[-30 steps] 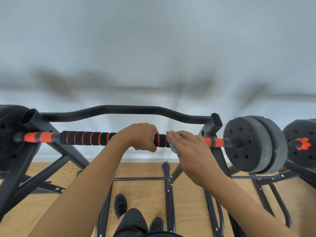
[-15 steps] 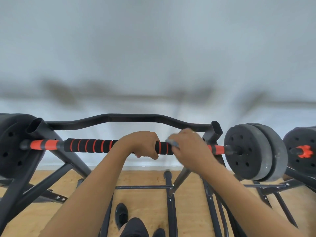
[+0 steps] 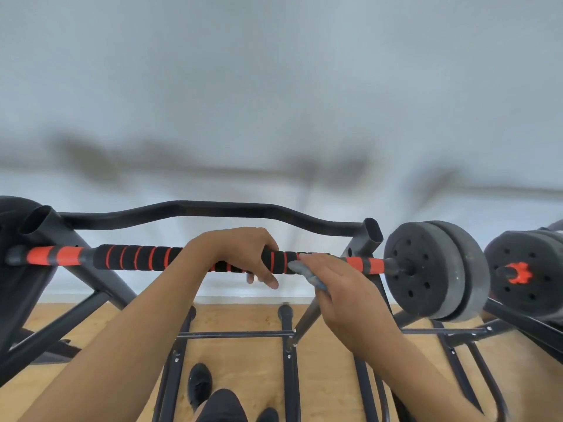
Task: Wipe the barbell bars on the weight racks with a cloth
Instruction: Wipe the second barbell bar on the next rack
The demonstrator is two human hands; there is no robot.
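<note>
A barbell bar [image 3: 137,257] with black foam grip and orange rings lies across a black weight rack [image 3: 370,236]. My left hand [image 3: 240,254] is wrapped around the bar near its middle. Just to its right, my right hand [image 3: 338,287] presses a small blue-grey cloth [image 3: 307,272] against the bar's near side; most of the cloth is hidden under the fingers. Grey weight plates [image 3: 432,269] sit on the bar's right end.
A curved black rack bar [image 3: 195,210] runs behind the barbell. A second barbell's plates with an orange collar [image 3: 519,272] stand at the far right. More plates [image 3: 15,208] sit at the far left. Rack legs cross the wooden floor [image 3: 243,351] above my shoes.
My right hand with the cloth has rolled from the top of the bar down over its near side. The left hand's fingers have loosened a little below the bar.
</note>
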